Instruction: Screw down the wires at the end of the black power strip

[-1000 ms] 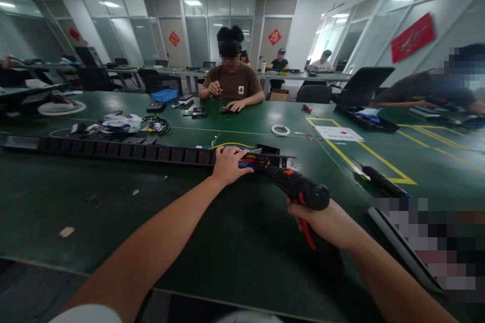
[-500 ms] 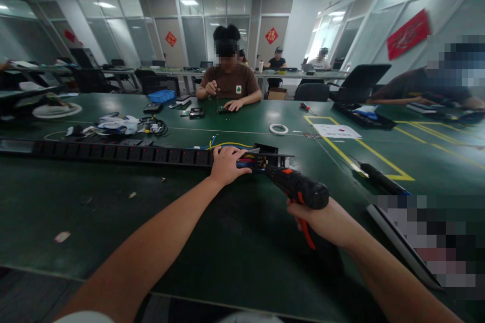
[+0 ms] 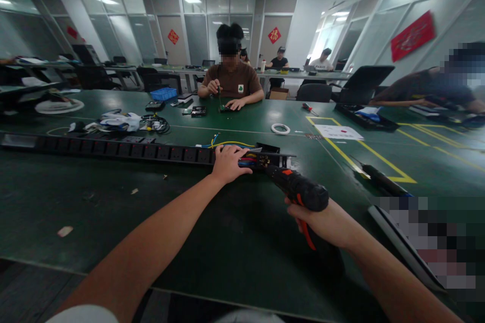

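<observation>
A long black power strip (image 3: 162, 154) with a row of sockets lies across the table. My left hand (image 3: 227, 164) grips it near its right end, fingers over the top and thumb along the near side. Just right of that hand the strip's end is uncovered, showing coloured wires and brass-coloured terminals (image 3: 264, 160). My right hand (image 3: 314, 217) is closed round the handle of a black and orange cordless drill (image 3: 299, 189). The drill's nose points at the terminals; whether its tip touches them I cannot tell. Yellow and blue wires (image 3: 231, 143) lie behind the strip.
Beyond the strip sit a roll of white tape (image 3: 280, 129), a bundle of cables (image 3: 155, 124) and a blue basket (image 3: 163, 94). A long black tool (image 3: 384, 180) and a dark-edged flat object (image 3: 403, 247) lie at right. A person (image 3: 231, 78) works across the table.
The view has shifted slightly. Both hands, the drill and the power strip keep almost the same positions relative to one another.
</observation>
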A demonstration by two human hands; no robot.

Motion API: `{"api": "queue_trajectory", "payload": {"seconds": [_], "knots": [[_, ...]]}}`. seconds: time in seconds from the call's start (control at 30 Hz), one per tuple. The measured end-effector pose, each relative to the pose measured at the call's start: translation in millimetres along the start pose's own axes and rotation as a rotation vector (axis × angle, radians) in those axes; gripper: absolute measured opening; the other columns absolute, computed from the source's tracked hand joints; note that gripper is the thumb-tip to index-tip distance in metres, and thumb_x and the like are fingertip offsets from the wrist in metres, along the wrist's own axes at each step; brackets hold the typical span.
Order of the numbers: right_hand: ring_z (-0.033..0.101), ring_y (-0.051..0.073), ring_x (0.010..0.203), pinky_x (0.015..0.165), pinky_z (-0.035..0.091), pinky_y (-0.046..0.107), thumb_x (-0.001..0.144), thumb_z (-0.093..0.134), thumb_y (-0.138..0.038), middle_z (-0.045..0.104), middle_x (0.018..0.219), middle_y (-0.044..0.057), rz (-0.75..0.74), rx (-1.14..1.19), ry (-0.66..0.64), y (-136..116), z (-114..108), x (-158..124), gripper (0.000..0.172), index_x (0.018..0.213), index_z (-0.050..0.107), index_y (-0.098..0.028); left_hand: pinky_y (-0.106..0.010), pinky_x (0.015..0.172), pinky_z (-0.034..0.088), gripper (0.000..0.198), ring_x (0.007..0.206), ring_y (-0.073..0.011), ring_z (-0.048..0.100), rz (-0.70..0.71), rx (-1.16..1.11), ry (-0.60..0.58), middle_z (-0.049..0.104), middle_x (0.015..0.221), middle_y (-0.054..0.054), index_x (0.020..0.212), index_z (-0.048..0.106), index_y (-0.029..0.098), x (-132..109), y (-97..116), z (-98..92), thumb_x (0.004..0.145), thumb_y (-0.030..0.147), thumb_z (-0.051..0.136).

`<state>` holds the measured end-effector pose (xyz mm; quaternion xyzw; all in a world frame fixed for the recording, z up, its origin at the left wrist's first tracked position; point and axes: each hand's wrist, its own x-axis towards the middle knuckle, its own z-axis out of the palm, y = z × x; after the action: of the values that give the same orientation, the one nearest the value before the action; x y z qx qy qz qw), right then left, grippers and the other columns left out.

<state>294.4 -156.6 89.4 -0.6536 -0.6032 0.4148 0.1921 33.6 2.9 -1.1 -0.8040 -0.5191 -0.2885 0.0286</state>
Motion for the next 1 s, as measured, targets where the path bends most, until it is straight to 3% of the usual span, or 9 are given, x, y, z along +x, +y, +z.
{"api": "queue_trajectory", "payload": {"seconds": [0.37, 0.7, 1.0], "knots": [[0.069, 0.022, 0.06, 0.058, 0.056, 0.032, 0.074, 0.068, -0.037, 0.065, 0.061, -0.001, -0.05, 0.059, -0.042, 14, -3, 9, 0.018, 0.085, 0.063, -0.024, -0.056, 0.121, 0.03, 0.069, 0.134, -0.0352, 0.06, 0.002, 0.005, 0.009, 0.074, 0.138, -0.006, 0.146, 0.074, 0.037, -3, 4, -6.5, 0.083, 0.05, 0.098], [0.068, 0.02, 0.06, 0.059, 0.053, 0.029, 0.077, 0.073, -0.031, 0.067, 0.063, -0.002, -0.035, -0.03, -0.058, -10, -15, 7, 0.013, 0.085, 0.067, -0.023, -0.057, 0.122, 0.029, 0.07, 0.136, -0.0346, 0.061, 0.004, 0.013, 0.011, 0.075, 0.139, -0.007, 0.147, 0.073, 0.033, -3, 4, -3.5, 0.084, 0.051, 0.098], [0.068, 0.021, 0.062, 0.06, 0.053, 0.031, 0.08, 0.074, -0.027, 0.069, 0.062, -0.001, -0.01, -0.031, -0.035, 2, -6, 4, 0.013, 0.091, 0.067, -0.022, -0.055, 0.116, 0.033, 0.066, 0.134, -0.0355, 0.06, -0.002, -0.005, 0.004, 0.075, 0.139, -0.005, 0.145, 0.075, 0.037, -3, 6, -5.6, 0.083, 0.049, 0.097]]}}
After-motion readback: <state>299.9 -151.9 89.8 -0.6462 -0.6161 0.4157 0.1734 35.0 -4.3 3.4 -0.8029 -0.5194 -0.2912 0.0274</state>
